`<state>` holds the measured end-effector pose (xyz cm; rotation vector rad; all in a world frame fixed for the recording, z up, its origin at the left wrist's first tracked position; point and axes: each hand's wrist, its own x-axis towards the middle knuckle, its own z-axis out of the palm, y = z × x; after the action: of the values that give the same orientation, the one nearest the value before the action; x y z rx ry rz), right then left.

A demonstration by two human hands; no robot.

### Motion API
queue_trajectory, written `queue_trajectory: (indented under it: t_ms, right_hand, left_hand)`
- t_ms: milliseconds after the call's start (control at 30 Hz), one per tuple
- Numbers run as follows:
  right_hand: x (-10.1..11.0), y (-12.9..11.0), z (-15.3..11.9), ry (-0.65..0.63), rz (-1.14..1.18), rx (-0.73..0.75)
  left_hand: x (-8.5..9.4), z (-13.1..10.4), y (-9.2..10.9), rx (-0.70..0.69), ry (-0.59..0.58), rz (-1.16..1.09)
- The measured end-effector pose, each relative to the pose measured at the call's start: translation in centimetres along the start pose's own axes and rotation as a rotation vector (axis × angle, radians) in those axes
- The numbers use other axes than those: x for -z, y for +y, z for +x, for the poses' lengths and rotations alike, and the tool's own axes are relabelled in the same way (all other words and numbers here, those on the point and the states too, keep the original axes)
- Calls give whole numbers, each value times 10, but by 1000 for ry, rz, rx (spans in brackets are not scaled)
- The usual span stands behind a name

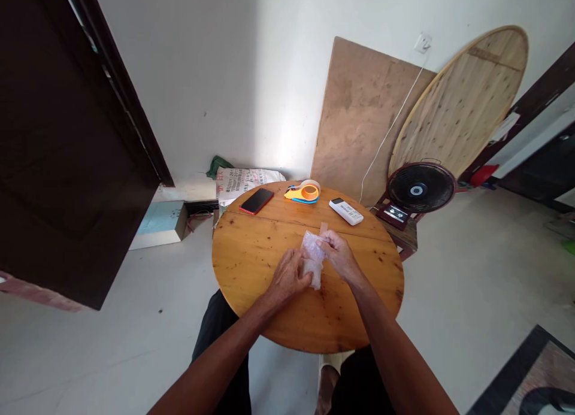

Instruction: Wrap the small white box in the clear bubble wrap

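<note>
Currently we list one bubble-wrap bundle (311, 256): light, soft, crushable; left hand (287, 277) and right hand (339, 253) pinching its edges on tabletop (251, 253).

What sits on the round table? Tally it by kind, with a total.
Phone: 1
Tape dispenser: 1
Remote control: 1
Bubble-wrapped bundle, held between the left hand and right hand: 1
Total: 4 things on the round table.
</note>
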<state>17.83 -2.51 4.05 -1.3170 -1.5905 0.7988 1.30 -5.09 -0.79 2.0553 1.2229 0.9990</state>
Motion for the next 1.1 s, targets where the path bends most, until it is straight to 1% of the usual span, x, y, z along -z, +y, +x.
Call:
queue_trajectory:
  t_ms: [133, 233, 300, 433, 533, 600, 700, 900, 1000, 1100]
  right_hand:
    - [-1, -2, -15, 6, -28, 50]
    - [0, -3, -29, 2, -85, 81]
    - [1, -4, -37, 2, -89, 97]
    - [2, -10, -47, -42, -67, 111]
    - [1, -18, -54, -102, -144, 132]
    - [-2, -21, -61, -110, -218, 155]
    - [-7, -16, -73, -83, -315, 202]
    - [-21, 4, -92, -14, -442, 279]
    - [-26, 7, -96, 12, -487, 308]
    - [-27, 8, -97, 26, -524, 350]
  left_hand:
    - [-7, -3, -3, 115, 84, -46]
    - [-10, -3, -4, 178, 104, -102]
    - [-10, -3, -4, 186, 93, -128]
    - [-6, -3, -1, 132, 40, -169]
    - [-4, -4, -1, 80, 32, -208]
    - [-4, -5, -2, 61, 41, -223]
    - [-4, -6, -5, 31, 48, -229]
    - [-2, -6, -9, -3, 19, -214]
    - [6, -6, -10, -67, -51, -223]
    - [19, -9, -12, -150, -131, -259]
